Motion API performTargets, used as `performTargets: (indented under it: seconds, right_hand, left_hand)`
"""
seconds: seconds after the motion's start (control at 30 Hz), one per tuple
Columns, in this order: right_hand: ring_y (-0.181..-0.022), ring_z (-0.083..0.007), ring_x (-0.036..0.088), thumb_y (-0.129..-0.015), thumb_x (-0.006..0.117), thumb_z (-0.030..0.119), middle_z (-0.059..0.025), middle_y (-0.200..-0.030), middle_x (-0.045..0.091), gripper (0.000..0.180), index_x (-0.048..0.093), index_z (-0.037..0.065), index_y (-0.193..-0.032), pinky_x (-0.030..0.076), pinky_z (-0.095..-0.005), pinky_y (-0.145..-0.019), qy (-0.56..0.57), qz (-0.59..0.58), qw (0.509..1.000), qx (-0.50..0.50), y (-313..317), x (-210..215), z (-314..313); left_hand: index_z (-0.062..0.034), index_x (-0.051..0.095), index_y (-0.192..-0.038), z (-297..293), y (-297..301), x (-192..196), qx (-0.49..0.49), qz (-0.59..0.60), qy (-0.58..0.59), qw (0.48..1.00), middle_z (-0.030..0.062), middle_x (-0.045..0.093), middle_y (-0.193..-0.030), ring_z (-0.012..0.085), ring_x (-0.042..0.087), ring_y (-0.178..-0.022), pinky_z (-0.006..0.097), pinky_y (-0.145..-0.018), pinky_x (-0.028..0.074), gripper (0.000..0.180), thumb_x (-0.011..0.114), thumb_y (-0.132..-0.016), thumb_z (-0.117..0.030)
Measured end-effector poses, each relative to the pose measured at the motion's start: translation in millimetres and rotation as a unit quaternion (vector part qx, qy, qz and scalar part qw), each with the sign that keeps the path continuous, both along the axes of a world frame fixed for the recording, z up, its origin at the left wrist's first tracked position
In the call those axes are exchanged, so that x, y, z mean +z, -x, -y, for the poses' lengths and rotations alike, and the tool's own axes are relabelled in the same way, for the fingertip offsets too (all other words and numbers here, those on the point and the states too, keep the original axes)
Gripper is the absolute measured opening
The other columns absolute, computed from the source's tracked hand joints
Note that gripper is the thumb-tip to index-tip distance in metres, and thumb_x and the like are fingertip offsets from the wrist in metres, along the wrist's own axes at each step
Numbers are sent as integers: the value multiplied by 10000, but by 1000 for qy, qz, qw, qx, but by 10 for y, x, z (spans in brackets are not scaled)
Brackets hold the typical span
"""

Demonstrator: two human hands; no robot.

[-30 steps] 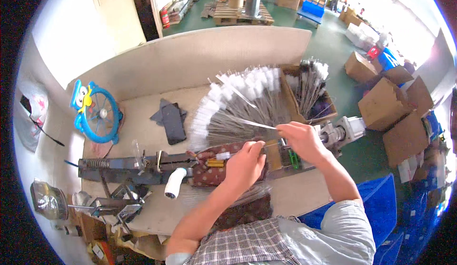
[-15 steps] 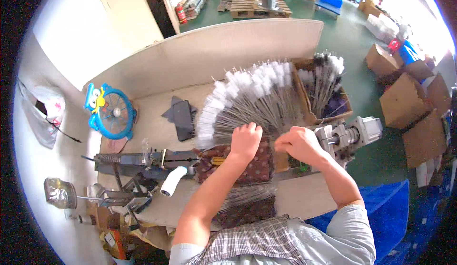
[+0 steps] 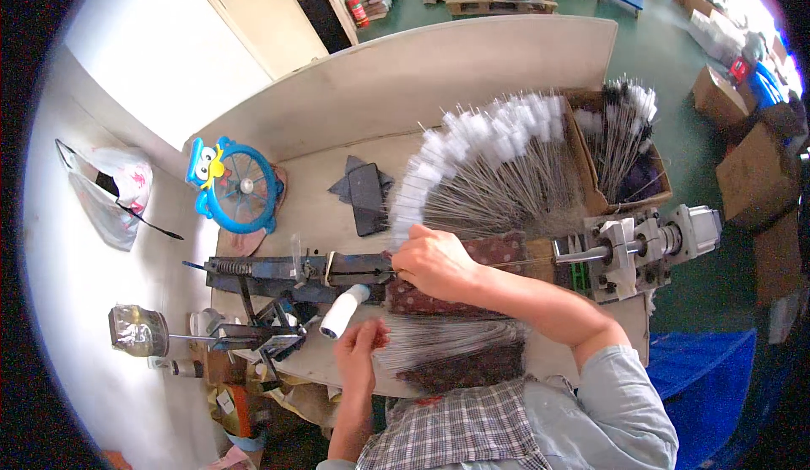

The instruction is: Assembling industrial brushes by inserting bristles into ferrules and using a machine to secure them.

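My right hand (image 3: 434, 262) is closed at the left end of a dark red patterned cloth pad (image 3: 498, 291), beside a dark metal clamp rail (image 3: 359, 269). A thin wire (image 3: 523, 262) runs from the spindle (image 3: 582, 255) on the right toward this hand; its end at the fingers is hidden. My left hand (image 3: 359, 350) is lower, fingers bent together near the left ends of a bundle of bare wires (image 3: 456, 345). What its fingertips hold is too small to tell. Behind my right hand, many white-tipped wire brushes (image 3: 498, 158) lie fanned out.
A cardboard box (image 3: 582, 153) of black and white brushes stands at the back right. A motor unit (image 3: 650, 246) sits at the right. Leftward are a phone (image 3: 365, 200), a blue round fan (image 3: 240, 185), a white tube (image 3: 344, 311) and a lever mechanism (image 3: 261, 335). A blue bin (image 3: 704, 386) is beside the table.
The view has shifted, so the scene sits further right. My right hand has moved left from near the spindle to the clamp rail. My left hand has drawn back to the bare wires.
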State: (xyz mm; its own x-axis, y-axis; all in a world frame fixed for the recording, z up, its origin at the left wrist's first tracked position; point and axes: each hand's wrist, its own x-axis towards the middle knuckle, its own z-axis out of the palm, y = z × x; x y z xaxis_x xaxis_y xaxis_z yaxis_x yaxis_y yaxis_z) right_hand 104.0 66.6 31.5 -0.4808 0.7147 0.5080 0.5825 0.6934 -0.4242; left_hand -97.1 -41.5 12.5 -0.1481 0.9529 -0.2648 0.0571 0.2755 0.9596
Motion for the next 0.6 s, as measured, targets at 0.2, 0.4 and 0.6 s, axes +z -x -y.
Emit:
performTargets:
  seconds: [0.2,0.4,0.6]
  right_hand:
    - [-720,-217,522,-639,614,139,-7,-619,553,81,551,115,-595,471,-346,-617,3,50,998,-26,122,8,8]
    - [-738,-219,531,-659,612,167,-2,-640,565,97,563,112,-596,472,-352,-623,28,91,995,-27,141,115,8]
    - [-725,-228,555,-702,606,136,-26,-697,584,53,618,98,-738,483,-351,-616,-26,11,999,-32,-127,287,250]
  left_hand:
    - [18,579,-952,-202,-71,13,20,342,62,938,86,628,-780,170,594,-652,304,-602,484,345,455,-926,-303]
    - [38,648,-761,-461,-131,-535,-130,-100,-67,984,62,635,-649,128,522,-511,282,-515,421,384,653,-793,-344]
    - [25,638,-836,-406,-310,-427,-99,-19,-38,994,95,623,-713,157,548,-583,298,-568,438,324,621,-804,-296]
